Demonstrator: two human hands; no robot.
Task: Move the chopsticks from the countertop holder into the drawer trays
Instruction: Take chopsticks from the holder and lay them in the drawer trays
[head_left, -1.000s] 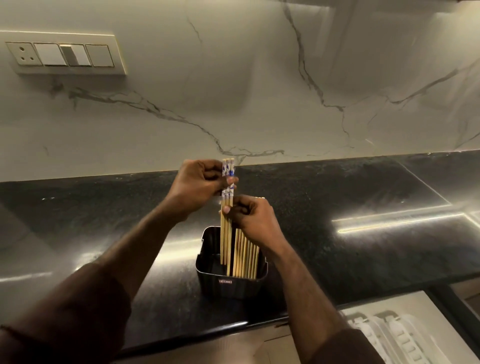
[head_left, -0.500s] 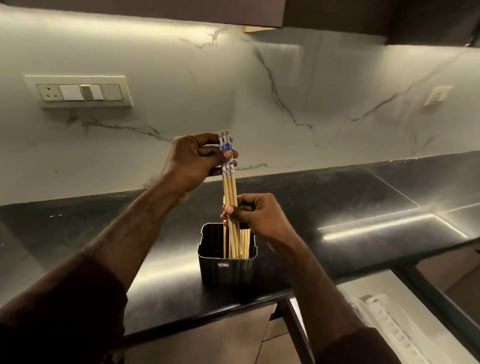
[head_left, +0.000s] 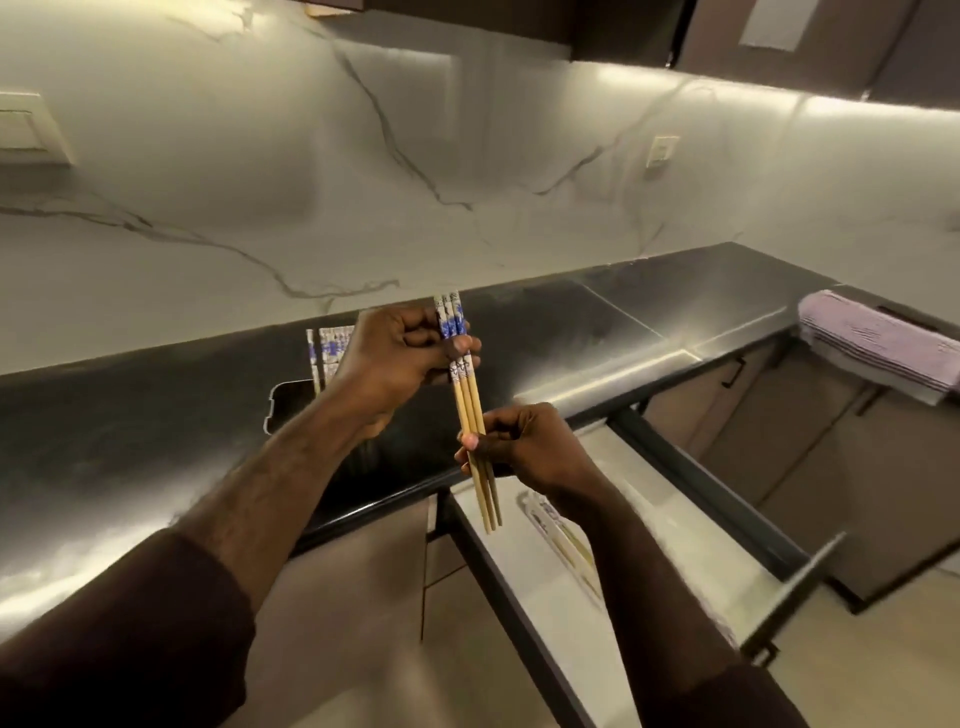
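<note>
A small bundle of wooden chopsticks (head_left: 467, 400) with blue-and-white tops hangs nearly upright over the counter's front edge. My left hand (head_left: 400, 358) pinches the patterned tops; my right hand (head_left: 519, 447) grips the shafts lower down. Their tips point down over the open drawer (head_left: 675, 499). The black holder (head_left: 285, 405) stands on the counter behind my left forearm, mostly hidden, with several more chopsticks (head_left: 327, 353) sticking up from it. A tray with chopsticks (head_left: 566, 545) lies in the drawer below my right wrist.
The black countertop (head_left: 130, 441) runs left to right under a marble wall. A folded lilac towel (head_left: 878, 348) lies on the counter at the far right. The drawer's dark front panel (head_left: 789, 597) juts out at the lower right. Brown cabinet doors are below.
The bundle has come up out of the holder and moved right, toward the open drawer. Both hands keep their grip. The view has swung right, showing more of the drawer.
</note>
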